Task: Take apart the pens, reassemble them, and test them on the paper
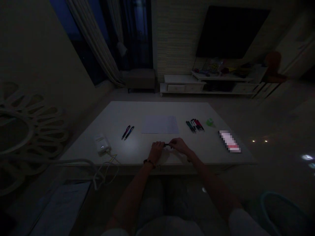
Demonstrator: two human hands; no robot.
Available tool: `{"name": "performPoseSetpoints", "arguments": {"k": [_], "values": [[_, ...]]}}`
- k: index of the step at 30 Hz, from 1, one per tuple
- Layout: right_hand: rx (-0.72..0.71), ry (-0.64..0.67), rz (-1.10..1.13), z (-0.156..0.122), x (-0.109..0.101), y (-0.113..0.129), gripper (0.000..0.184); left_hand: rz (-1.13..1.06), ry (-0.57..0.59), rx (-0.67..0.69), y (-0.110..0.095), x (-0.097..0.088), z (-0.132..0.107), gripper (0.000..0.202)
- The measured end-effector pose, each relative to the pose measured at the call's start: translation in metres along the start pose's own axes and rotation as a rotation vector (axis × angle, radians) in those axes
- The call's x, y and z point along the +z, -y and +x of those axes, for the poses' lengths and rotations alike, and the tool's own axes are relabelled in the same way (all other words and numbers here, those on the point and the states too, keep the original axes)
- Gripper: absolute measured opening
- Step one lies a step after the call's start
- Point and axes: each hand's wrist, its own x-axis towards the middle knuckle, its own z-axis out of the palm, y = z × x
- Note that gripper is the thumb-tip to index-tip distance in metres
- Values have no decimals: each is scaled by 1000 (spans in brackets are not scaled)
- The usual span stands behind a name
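At the near edge of the surface [157, 109], about midway between its near corners: both hands meet over a short dark stick [166, 145], probably a pen or part of one. Left hand [157, 149]: grip closed on one end. Right hand [179, 145]: grip drawn to a pinch of thumb and fingers at the other end. Two-ended hold probably suits steadying so small a thing. Sheet of paper [159, 124] lies flat beyond, toward the far edge. Two pens [129, 132] side by side toward the left edge; cluster of pens [196, 125] toward the right edge. Set apart, perhaps as separate groups within reach of either hand. Phone [230, 141] near the right edge, screen masked by blocks. Light very dim: the stick's ends are covered by fingers, its make unclear; green item [209, 122] beside the cluster can't be identified. Sleeves cut off below.
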Motion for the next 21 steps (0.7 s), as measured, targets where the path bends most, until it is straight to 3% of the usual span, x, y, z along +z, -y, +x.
{"name": "performPoseSetpoints", "arguments": {"k": [6, 15, 21], "values": [[25, 50, 120, 0, 0, -4, 32, -14, 15, 38, -1, -1, 2, 17], [256, 80, 316, -3, 12, -19, 50, -45, 55, 76, -3, -3, 2, 15], [42, 4, 188, -6, 16, -12, 43, -76, 46, 18, 0, 1, 3, 15]]}}
